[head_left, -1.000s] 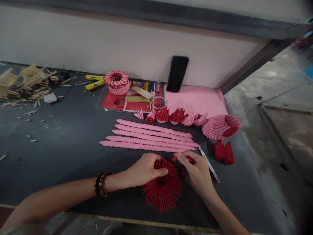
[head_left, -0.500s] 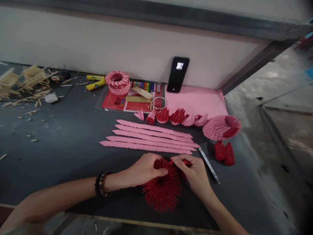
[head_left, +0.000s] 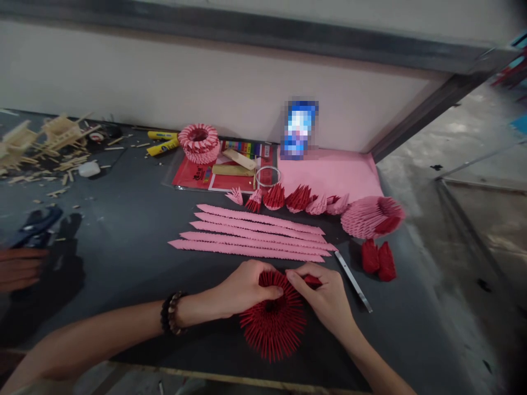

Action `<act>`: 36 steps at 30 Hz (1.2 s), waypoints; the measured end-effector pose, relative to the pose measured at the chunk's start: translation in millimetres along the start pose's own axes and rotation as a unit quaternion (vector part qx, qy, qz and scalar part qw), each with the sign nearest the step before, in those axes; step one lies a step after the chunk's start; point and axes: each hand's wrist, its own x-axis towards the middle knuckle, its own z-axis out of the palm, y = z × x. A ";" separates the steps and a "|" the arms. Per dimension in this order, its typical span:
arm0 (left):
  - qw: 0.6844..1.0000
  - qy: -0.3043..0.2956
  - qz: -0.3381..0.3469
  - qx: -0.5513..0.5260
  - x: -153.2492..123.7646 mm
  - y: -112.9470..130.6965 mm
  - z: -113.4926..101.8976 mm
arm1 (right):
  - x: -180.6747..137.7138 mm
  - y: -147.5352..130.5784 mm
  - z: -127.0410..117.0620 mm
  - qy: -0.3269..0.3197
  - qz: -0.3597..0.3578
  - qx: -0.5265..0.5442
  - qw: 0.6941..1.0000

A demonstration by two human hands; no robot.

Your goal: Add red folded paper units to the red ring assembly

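Note:
My left hand grips the far left side of a round red origami piece made of many folded paper points, with the thumb pressed over its top. At that piece's upper right rim, the thumb and index finger of my right hand pinch a red paper unit, mostly hidden by the fingertips. More red paper shows inside the right palm. Just beyond the hands lie several long pink folded-paper strips. Two red paper bundles rest to the right, near a slim metal utility knife or bar.
At the left edge, another person's hand is near a dark blue tool. Behind are small wooden sticks, glue sticks, a pink-and-red paper ring, a lit phone, small paper clusters and a pink paper form.
Another person's hand and a dark blue tool have appeared at the left. The phone's screen has turned from dark to bright blue. My hands keep nearly the same hold on the red piece.

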 end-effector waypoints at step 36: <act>0.999 0.015 0.022 -0.024 -1.1 1.4 1.1 | 2.3 -2.4 -0.1 -0.031 0.034 0.025 0.999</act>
